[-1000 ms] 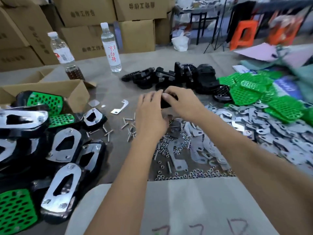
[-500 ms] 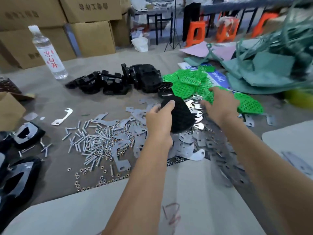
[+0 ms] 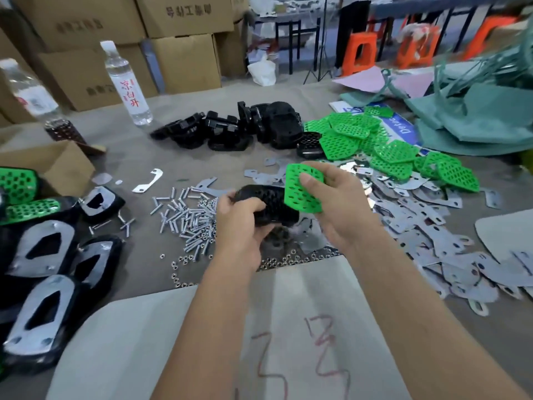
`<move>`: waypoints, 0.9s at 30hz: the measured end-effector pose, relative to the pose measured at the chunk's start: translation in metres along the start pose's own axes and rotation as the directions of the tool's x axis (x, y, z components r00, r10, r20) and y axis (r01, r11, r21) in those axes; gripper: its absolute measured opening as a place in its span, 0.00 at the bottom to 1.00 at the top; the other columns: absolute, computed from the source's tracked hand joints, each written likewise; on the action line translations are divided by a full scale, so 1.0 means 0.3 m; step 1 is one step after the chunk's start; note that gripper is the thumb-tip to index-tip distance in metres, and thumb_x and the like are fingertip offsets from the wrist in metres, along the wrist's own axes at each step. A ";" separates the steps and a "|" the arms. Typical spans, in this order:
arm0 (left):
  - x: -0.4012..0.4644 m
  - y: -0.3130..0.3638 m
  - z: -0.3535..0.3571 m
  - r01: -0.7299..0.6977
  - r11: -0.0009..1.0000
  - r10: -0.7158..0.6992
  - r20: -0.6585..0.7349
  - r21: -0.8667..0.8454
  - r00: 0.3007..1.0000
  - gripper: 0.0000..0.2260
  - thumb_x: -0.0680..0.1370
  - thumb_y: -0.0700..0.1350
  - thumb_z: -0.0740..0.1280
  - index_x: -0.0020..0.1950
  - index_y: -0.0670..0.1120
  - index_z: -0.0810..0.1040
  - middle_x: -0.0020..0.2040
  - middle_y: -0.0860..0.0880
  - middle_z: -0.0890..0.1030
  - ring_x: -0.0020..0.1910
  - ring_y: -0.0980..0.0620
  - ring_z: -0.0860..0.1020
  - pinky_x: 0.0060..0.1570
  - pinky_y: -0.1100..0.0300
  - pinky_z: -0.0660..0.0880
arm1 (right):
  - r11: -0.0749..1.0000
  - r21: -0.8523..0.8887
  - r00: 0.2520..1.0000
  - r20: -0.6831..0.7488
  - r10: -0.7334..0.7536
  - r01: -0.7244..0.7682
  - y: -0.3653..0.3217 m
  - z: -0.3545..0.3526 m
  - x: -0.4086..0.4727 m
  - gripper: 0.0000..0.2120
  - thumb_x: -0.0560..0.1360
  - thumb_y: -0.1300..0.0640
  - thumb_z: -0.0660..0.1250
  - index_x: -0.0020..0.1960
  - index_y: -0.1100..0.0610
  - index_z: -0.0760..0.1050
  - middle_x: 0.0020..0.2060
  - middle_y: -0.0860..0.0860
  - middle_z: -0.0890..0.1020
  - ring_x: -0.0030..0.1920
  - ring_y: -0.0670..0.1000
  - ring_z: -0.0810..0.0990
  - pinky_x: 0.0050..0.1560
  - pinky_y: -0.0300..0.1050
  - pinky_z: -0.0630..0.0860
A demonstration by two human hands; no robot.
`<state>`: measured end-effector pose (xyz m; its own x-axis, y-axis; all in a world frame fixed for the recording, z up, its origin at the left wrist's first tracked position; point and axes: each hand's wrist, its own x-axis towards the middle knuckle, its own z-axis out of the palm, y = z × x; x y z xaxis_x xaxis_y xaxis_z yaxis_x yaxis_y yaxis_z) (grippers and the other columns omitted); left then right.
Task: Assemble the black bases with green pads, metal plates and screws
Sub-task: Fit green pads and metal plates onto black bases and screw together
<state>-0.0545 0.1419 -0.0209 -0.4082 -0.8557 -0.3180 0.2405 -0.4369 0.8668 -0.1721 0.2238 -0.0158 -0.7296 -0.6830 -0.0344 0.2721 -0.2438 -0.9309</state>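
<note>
My left hand (image 3: 240, 226) grips a black perforated base (image 3: 272, 203) above the table's middle. Right beside it, my right hand (image 3: 337, 203) pinches a green perforated pad (image 3: 300, 189), thumb on top, with the pad's lower edge touching the base. More black bases (image 3: 230, 129) lie piled further back. A heap of green pads (image 3: 389, 145) spreads at the right. Metal plates (image 3: 418, 220) cover the table right of my hands. Screws (image 3: 187, 215) and small nuts (image 3: 184, 261) lie loose left of and below my left hand.
Finished bases with metal plates (image 3: 46, 255) are stacked at the left, by a small cardboard box (image 3: 57, 166). Two water bottles (image 3: 127, 82) stand at the back left before cardboard cartons (image 3: 184, 62). A grey board (image 3: 202, 342) lies under my forearms. Green fabric (image 3: 476, 122) is bunched far right.
My right hand has taken a green pad from the pile and brought it back against the black base. My left hand kept hold of the base. The view swung back left.
</note>
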 end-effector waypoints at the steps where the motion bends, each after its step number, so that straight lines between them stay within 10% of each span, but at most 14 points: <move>1: -0.008 0.010 -0.044 -0.034 0.999 0.034 0.002 0.025 0.999 0.15 0.76 0.29 0.62 0.57 0.46 0.75 0.50 0.41 0.81 0.46 0.43 0.81 0.44 0.49 0.82 | 1.000 0.010 1.000 0.003 0.018 -0.018 0.032 0.037 -0.022 0.07 0.78 0.67 0.71 0.53 0.59 0.81 0.45 0.55 0.86 0.45 0.53 0.85 0.49 0.54 0.85; 8: -0.033 0.035 -0.208 -0.210 0.977 0.209 0.044 0.028 0.977 0.15 0.82 0.33 0.60 0.50 0.48 0.84 0.51 0.42 0.86 0.48 0.44 0.84 0.47 0.43 0.82 | 1.000 0.004 0.998 0.063 -0.011 0.011 0.154 0.127 -0.125 0.13 0.76 0.64 0.74 0.40 0.56 0.71 0.42 0.62 0.84 0.46 0.62 0.85 0.52 0.77 0.77; 17: -0.019 0.025 -0.208 -0.263 0.959 0.268 -0.047 0.104 0.962 0.10 0.78 0.33 0.68 0.51 0.46 0.86 0.46 0.40 0.87 0.43 0.42 0.86 0.44 0.43 0.85 | 0.994 0.103 0.995 0.088 -0.043 0.034 0.148 0.134 -0.113 0.14 0.78 0.64 0.71 0.39 0.57 0.69 0.41 0.57 0.85 0.48 0.58 0.87 0.62 0.75 0.75; 23: -0.007 0.019 -0.213 -0.257 0.960 0.265 -0.059 0.115 0.962 0.08 0.81 0.37 0.67 0.52 0.43 0.86 0.46 0.43 0.87 0.42 0.47 0.85 0.46 0.45 0.85 | 0.977 0.082 0.955 0.210 -0.211 0.198 0.119 0.119 -0.105 0.09 0.81 0.64 0.67 0.58 0.57 0.83 0.45 0.48 0.85 0.40 0.44 0.79 0.38 0.35 0.76; 27: 0.000 0.015 -0.214 -0.252 0.961 0.261 -0.072 0.113 0.963 0.09 0.81 0.38 0.67 0.48 0.47 0.87 0.48 0.43 0.87 0.45 0.46 0.85 0.45 0.46 0.85 | 0.982 0.116 0.939 0.294 -0.177 0.148 0.108 0.080 -0.081 0.14 0.82 0.68 0.63 0.57 0.55 0.84 0.44 0.48 0.81 0.39 0.46 0.72 0.33 0.36 0.67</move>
<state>0.0032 0.1221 -0.0416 -0.2666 -0.9578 -0.1078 0.2342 -0.1729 0.9567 -0.1305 0.2160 -0.0364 -0.5492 -0.8008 0.2391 0.2320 -0.4209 -0.8769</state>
